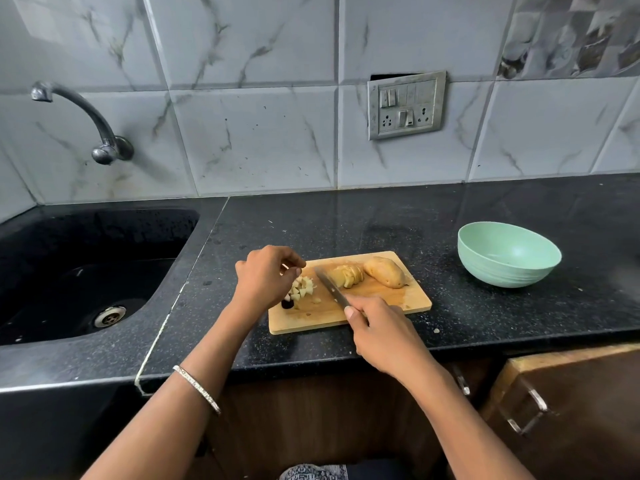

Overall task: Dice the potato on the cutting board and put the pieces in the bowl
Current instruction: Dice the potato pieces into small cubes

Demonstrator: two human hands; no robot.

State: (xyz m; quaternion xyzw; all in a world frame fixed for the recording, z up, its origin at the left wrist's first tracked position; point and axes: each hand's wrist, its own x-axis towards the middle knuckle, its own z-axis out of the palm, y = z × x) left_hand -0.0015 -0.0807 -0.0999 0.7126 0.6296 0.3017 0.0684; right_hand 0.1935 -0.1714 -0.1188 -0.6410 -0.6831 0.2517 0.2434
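A wooden cutting board [374,308] lies on the black counter. On it sit an uncut potato half [385,271], a row of slices [348,275] beside it, and a small pile of diced pieces [302,289] at the left. My right hand [381,332] grips the handle of a knife [330,289], whose blade lies between the dice and the slices. My left hand [265,275] hovers just above the diced pile with its fingers loosely curled; nothing shows in them. The mint green bowl [485,268] stands to the right of the board, and it looks empty.
A black sink [86,271] with a drain fills the left, with a metal tap [86,123] on the tiled wall above. A switch and socket plate [407,105] is on the wall behind the board. Cabinet doors with handles [530,407] are below the counter edge.
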